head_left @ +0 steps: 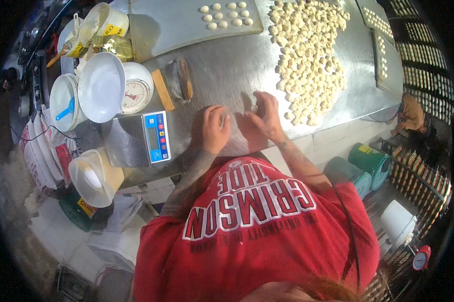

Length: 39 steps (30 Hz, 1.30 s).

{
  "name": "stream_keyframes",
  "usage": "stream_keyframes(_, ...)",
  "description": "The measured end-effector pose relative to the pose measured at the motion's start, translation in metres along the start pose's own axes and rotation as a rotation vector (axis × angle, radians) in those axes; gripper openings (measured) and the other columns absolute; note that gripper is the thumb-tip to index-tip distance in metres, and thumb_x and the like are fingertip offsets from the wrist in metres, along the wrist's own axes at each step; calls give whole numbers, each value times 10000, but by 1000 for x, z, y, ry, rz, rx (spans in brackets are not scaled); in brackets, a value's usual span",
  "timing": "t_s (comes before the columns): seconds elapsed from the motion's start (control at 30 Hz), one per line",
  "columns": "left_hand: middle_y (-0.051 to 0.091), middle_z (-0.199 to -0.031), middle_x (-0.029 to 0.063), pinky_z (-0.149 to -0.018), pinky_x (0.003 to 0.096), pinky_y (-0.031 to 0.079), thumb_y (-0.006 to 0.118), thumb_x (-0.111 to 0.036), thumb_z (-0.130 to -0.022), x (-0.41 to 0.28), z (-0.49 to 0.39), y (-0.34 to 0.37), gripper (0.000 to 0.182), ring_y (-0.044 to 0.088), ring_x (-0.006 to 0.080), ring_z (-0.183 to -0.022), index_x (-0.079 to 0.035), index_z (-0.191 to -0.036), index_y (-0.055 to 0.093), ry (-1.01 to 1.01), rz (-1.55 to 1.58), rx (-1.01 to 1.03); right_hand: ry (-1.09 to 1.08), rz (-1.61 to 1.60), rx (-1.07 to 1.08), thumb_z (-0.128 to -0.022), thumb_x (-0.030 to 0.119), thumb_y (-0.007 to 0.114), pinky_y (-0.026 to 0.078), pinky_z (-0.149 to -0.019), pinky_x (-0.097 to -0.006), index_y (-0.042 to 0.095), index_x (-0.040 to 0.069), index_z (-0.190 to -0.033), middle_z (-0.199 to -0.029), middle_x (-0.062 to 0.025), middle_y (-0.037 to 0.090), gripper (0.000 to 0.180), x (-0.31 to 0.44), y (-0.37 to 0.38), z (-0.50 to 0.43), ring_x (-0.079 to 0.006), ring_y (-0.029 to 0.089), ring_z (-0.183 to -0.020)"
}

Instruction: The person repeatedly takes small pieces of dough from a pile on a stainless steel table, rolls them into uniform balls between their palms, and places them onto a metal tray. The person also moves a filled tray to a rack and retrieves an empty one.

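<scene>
On the steel worktable (200, 71), my left hand (216, 126) rests with its fingers curved; whether dough lies beneath them cannot be seen. My right hand (267, 117) is to its right, thumb and fingers spread apart. A small round dough ball (253, 108) sits on the steel in the gap between that thumb and the fingertips, not clearly gripped. Just beyond my right hand lies a broad heap of small dough pieces (310, 64). Smooth dough balls (222, 24) stand in rows on a metal sheet tray (166, 34) at the far side.
Left of my hands are a digital scale (157, 137), a dial scale (136, 90) with a white pan (101, 87), a wooden strip (163, 90) and a scraper (184, 79). More trays (391, 70) sit at right, near loaded racks (423, 56) and a person (412, 113).
</scene>
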<state>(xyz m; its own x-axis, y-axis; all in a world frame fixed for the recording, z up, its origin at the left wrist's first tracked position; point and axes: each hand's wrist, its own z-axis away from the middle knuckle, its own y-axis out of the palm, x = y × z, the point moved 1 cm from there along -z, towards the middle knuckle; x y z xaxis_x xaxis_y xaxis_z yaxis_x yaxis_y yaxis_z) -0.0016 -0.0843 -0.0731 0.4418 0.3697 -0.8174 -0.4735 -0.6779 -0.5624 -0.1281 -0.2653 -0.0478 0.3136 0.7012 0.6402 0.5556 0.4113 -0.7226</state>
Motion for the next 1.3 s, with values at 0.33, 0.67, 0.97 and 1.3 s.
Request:
stream_keyframes(0.33, 753, -1107, 153, -938, 495, 591, 791, -244, -978, 7, -134, -68, 307, 732, 394, -1102, -92, -1242, 751, -86, 51, 52, 469, -359, 433, -974, 155, 824, 631, -941, -397, 758, 36, -1312, -1285, -183, 745, 364, 32, 45, -154, -299, 785, -1089)
stream_keyframes(0.67, 707, -1343, 145, -1065, 525, 506, 781, -163, -982, 43, -285, -57, 397, 664, 389, -1249, -66, -1356, 690, -47, -321, 116, -76, 317, 119, -1004, 284, 704, 555, -969, -521, 741, 145, -1356, -1256, -127, 730, 380, 41, 120, -280, -351, 692, -1163)
stream_keyframes(0.97, 592, -1546, 199, -1223, 469, 432, 464, -475, -1176, -20, -96, -7, 563, 565, 319, -1417, -69, -1560, 540, -862, 1712, 412, -192, -324, 217, -1031, 358, 697, 452, -1170, -535, 590, 73, -1564, -1514, -171, 655, 614, 74, 28, -73, -436, 578, -1411)
stream_keyframes(1.3, 741, -1225, 109, -1032, 423, 524, 774, -334, -1031, -56, -104, 148, 341, 676, 314, -1197, -97, -1276, 782, 76, -125, 241, 175, 410, -175, -865, 251, 843, 487, -989, -507, 781, 179, -1256, -1437, -109, 621, 403, -68, -61, -17, -368, 580, -1254)
